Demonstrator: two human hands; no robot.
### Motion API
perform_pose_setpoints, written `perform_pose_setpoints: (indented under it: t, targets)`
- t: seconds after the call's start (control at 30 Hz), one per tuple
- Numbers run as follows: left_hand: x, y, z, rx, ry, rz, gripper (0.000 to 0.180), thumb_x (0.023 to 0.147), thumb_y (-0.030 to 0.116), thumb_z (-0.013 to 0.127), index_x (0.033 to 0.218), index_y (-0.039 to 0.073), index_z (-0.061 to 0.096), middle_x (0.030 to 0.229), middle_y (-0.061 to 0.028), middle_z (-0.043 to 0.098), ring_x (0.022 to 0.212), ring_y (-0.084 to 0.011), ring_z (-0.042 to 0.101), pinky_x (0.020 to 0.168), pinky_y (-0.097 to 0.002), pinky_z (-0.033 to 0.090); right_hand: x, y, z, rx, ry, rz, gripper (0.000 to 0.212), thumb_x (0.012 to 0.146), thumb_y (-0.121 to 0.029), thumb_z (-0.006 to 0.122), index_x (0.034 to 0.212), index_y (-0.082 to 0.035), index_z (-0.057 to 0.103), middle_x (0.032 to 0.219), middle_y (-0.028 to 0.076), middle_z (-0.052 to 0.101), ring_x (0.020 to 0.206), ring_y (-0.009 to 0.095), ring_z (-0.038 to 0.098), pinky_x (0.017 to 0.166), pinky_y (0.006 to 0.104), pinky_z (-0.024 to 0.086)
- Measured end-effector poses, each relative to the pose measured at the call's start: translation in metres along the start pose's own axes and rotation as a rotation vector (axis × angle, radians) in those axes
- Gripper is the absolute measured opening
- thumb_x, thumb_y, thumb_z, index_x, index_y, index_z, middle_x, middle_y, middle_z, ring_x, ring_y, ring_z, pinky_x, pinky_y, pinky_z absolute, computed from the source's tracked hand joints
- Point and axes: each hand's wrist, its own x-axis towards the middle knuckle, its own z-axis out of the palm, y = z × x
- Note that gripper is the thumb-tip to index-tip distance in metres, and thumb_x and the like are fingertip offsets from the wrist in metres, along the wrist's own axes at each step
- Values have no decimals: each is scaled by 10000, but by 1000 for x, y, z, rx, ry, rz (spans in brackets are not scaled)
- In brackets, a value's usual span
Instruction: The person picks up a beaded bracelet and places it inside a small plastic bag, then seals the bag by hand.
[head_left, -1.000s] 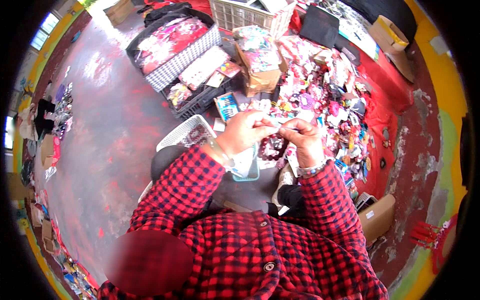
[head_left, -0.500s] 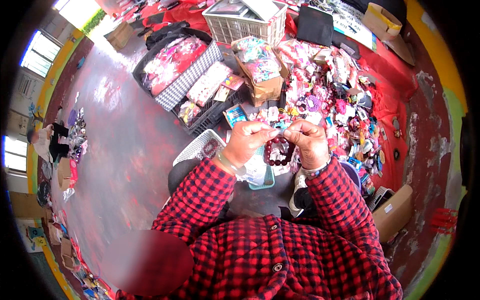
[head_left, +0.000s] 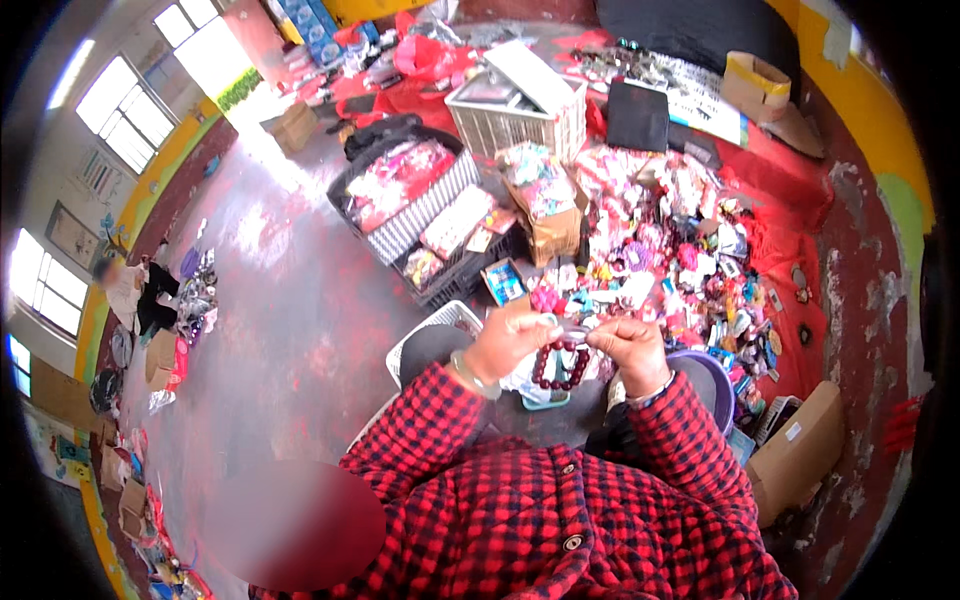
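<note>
A bracelet of dark red beads (head_left: 562, 370) hangs in a loop below my fingers. My left hand (head_left: 508, 348) pinches the upper left of it between thumb and fingertips. On the other side, my right hand (head_left: 634, 352) is closed in a pinch. A small clear or pale strip (head_left: 573, 335) spans the gap between the two hands, blurred and partly hidden; whether it is plastic or a tag I cannot tell. Beneath the hands are a pale blue-green basket (head_left: 546, 402) and some clear plastic bags, mostly covered by my hands and the bracelet.
A white basket (head_left: 440, 322) stands by my left knee, a purple tub (head_left: 722, 392) by my right. Ahead lies a wide heap of hair ornaments and trinkets (head_left: 660, 265). Beyond are an open carton (head_left: 553, 232), a black-and-white bin (head_left: 420, 220) and a cream crate (head_left: 470, 125). Another person (head_left: 125, 290) sits far left.
My view has tilted up and shifted. My fingertips have drawn farther apart, with the pale strip now showing between them. The beaded bracelet still hangs below.
</note>
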Motion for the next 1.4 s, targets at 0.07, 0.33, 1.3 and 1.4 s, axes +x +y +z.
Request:
perform_pose_setpoints:
  t: [0.07,0.33,1.3,1.4]
  targets:
    - [-11,10,8,-54,9,36,138,843,86,587,847,-37,649,763,-51,640,704,-75,562,631,-213,438,-15,-9,3,-16,16,-98,45,720,-29,685,741,3,660,719,45,612,676,105,543,632,237,419]
    - [-43,52,23,-25,83,117,147,812,135,637,817,-12,652,686,-63,631,647,-61,554,570,-224,437,-58,-46,14,84,18,-235,97,787,-57,604,729,17,628,683,19,589,671,76,514,616,229,403]
    - [-219,-340,-199,742,686,-1209,197,837,204,517,921,44,595,849,-131,630,760,-287,615,651,-382,477,17,62,-19,260,222,521,158,850,-188,586,785,-45,575,724,45,566,660,148,538,610,267,436]
    - [-195,-348,-202,960,497,-1283,239,837,229,506,945,36,596,888,-147,629,789,-303,610,695,-398,475,20,69,-25,211,193,547,136,854,-165,578,805,-38,570,727,53,556,682,159,531,616,286,439]
